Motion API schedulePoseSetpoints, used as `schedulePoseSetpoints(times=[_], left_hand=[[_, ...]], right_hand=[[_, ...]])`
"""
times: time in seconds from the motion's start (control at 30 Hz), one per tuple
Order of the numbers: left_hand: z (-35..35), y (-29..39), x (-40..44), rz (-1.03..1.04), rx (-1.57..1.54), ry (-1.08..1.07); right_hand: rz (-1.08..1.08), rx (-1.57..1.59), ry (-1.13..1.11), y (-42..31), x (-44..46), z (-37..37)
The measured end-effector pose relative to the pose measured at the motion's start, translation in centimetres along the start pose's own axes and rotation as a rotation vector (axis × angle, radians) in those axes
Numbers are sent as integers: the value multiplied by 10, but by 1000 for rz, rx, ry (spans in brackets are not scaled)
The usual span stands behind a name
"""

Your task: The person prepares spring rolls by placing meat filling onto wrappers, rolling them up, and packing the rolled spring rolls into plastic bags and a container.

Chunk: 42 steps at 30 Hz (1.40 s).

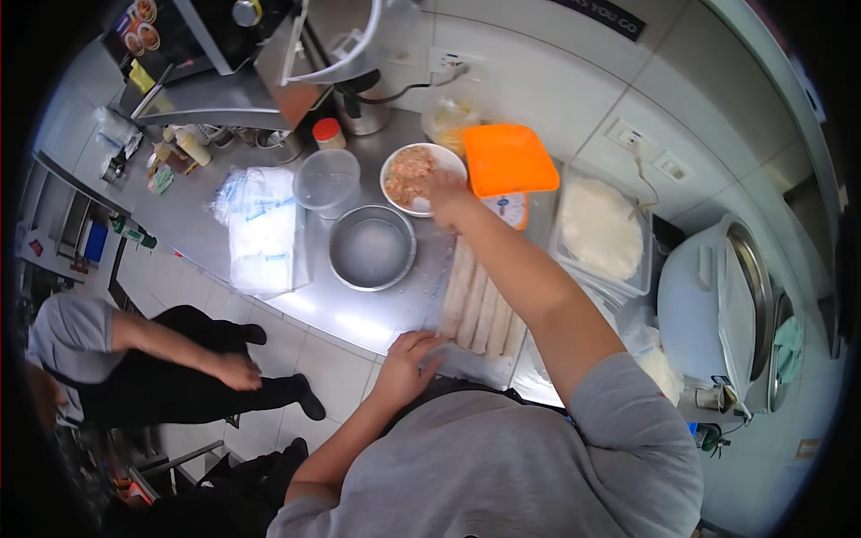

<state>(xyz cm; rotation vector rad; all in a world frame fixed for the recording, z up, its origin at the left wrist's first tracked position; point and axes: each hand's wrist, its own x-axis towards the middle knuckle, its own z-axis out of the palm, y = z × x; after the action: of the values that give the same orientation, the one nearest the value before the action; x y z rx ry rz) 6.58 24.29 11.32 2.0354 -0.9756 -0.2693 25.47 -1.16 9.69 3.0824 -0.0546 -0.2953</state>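
My right hand reaches over the white bowl, which holds a pinkish chopped filling. Its fingers are blurred at the bowl's right side, so I cannot make out their grip. Down at the counter's front edge rests my left hand, fingers loosely bent and apart, beside a clear plastic sheet. Several long, pale rolls lie side by side on that sheet, partly hidden by my right forearm. A round metal pan containing what looks like water stands left of the rolls.
An orange tray stands behind my right wrist. Left are a clear plastic tub and packed plastic bags. A container of white dough-like material and a large pale cooler are right. A co-worker is at the left.
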Motion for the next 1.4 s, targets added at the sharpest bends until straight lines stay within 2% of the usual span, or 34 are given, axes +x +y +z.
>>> schedulePoseSetpoints(times=[0.07, 0.17, 0.2, 0.37, 0.47, 0.57, 0.67, 0.73, 0.8, 0.9, 0.93, 1.0, 1.07, 1.17, 1.23, 1.37, 1.4], left_hand=[[-10, -16, -17, -63, -13, 63], [-26, -32, -26, -141, -50, 102], [-29, -35, -27, -163, -70, 102], [-31, -47, -8, -147, -115, 70], [-33, -44, 10, -76, -133, 61], [-38, -41, 25, -49, -159, 73], [-40, -38, 35, -63, -177, 71], [-35, -45, 40, -41, -184, 75], [-24, -50, 45, -10, -194, 72], [-15, -22, 60, -25, -299, -35], [-6, -14, 65, -21, -324, -87], [30, 3, 76, 124, -320, -183], [75, 26, 86, 238, -328, -309], [162, 50, 98, 343, -302, -465], [218, 54, 99, 319, -184, -464], [248, 58, 93, 347, 39, -410], [245, 57, 94, 332, 12, -455]], right_hand=[[39, 5, -119, 13, 22, 5], [-32, 80, -49, 22, 37, 14], [-23, 125, -100, 22, 42, 14], [-4, 321, -292, 22, 49, 15], [-71, 396, -205, 13, 36, 1], [-127, 557, -2, -3, 29, -4], [-154, 587, 212, -11, 13, -22], [-240, 655, 435, -5, -46, -54], [-323, 720, 445, 24, -104, -66], [19, 816, 457, 59, -220, -81], [147, 794, 418, 74, -251, -68], [374, 748, 351, 103, -309, -20], [277, 895, 190, 123, -353, 30], [243, 650, 239, 118, -380, 82], [242, 773, 321, 115, -386, 98], [281, 877, 355, 123, -401, 115], [291, 905, 352, 122, -403, 114]])
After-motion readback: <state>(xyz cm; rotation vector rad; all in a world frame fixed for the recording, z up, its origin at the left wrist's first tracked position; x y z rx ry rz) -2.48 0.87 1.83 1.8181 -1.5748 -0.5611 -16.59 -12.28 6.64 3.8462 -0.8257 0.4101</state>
